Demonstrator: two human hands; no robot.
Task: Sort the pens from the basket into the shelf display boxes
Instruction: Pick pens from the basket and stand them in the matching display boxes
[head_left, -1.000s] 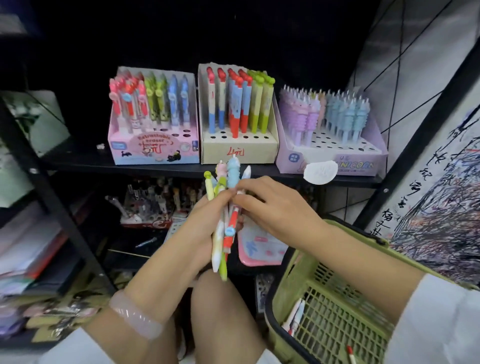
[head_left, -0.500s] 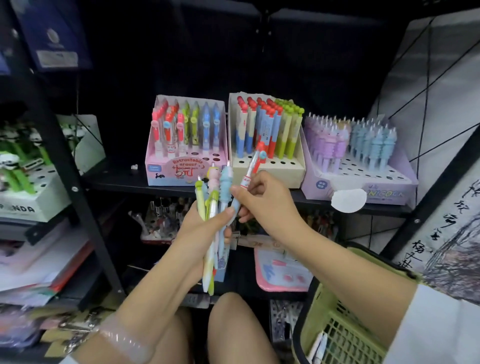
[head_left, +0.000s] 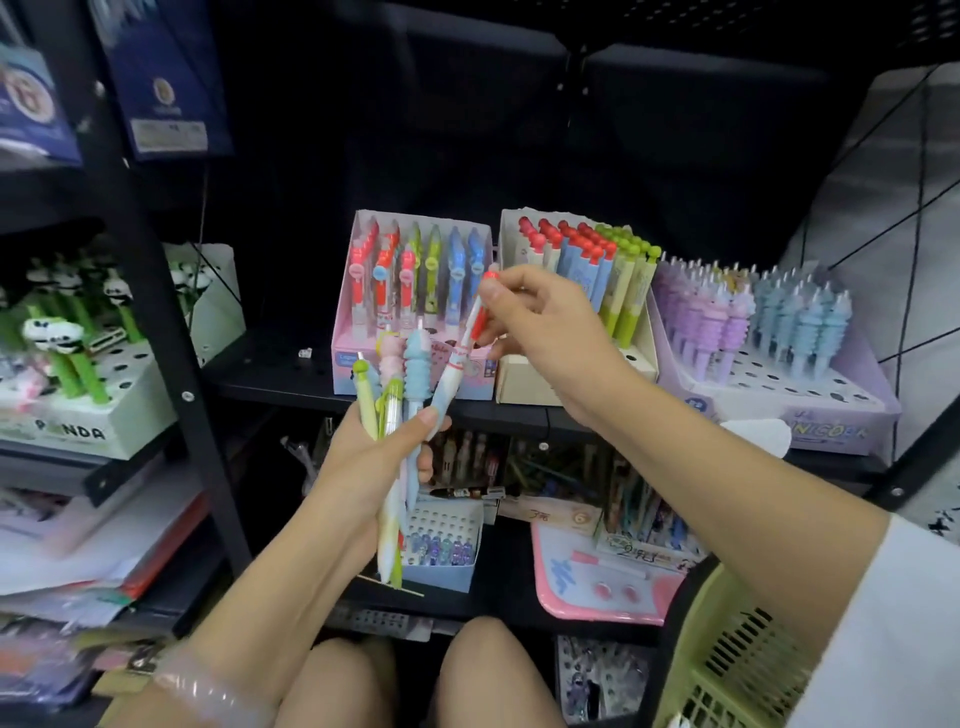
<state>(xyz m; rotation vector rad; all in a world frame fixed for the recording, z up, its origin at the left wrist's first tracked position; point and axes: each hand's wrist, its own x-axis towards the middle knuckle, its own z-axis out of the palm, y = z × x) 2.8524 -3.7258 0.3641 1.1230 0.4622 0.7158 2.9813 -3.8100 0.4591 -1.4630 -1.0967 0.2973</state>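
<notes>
My left hand (head_left: 358, 467) grips a bundle of pens (head_left: 402, 395) upright below the shelf. My right hand (head_left: 540, 322) pinches the top of a red-capped white and blue pen (head_left: 462, 353), pulled up and tilted out of the bundle, its tip still by my left thumb. On the shelf stand a pink display box (head_left: 415, 364) with red, green and blue pens, a cream box (head_left: 524, 379) with red and green topped pens, and a lilac unicorn box (head_left: 810, 421) with purple and blue pens. The green basket (head_left: 727, 670) is at the lower right.
A black shelf post (head_left: 156, 332) stands to the left, with a panda pen box (head_left: 78, 415) beyond it. The lower shelf holds a small blue box (head_left: 441, 540), a pink tray (head_left: 602, 582) and loose pens. My knees (head_left: 415, 675) are at the bottom.
The view has tilted up. My right hand has drawn the red-capped pen up and to the right out of the bundle, towards the boxes. My left hand keeps its hold.
</notes>
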